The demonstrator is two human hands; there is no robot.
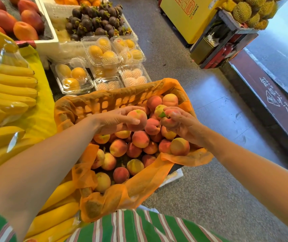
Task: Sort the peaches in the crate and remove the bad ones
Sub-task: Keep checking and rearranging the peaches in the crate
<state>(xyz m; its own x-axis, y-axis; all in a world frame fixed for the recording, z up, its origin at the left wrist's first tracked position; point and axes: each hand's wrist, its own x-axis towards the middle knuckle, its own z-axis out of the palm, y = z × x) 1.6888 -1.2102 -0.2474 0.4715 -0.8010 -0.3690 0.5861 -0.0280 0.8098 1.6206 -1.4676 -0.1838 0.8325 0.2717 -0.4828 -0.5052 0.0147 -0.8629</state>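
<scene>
Sorting peaches (pixel 140 138) heaped in the crate (pixel 105 100), draped inside with an orange liner (pixel 139 186). Cupping a pink-blushed peach (pixel 137 119) in the left hand (pixel 115 119) just above the crate's middle, fingers curved over the top and thumb laid across the front. Gripping a leafy peach (pixel 170 117) in the right hand (pixel 183 126) over the crate's far right side, fingers curled closely round it, a green leaf poking out at the stem end. Judged light enough for one hand each, yet soft-fleshed, thin-skinned and quick to bruise; fuzzy rather than slippery. Best taken round the widest part with spread fingertips, never with thumb pressure on one spot, then turned gently to check for dark or sunken patches. Likely trouble: dropping fruit back onto the heap, or snagging the loose liner. Flanked to the crate's left by bananas (pixel 9 84) and, beyond the crate, by clamshell boxes (pixel 103 51) of yellow fruit.
</scene>
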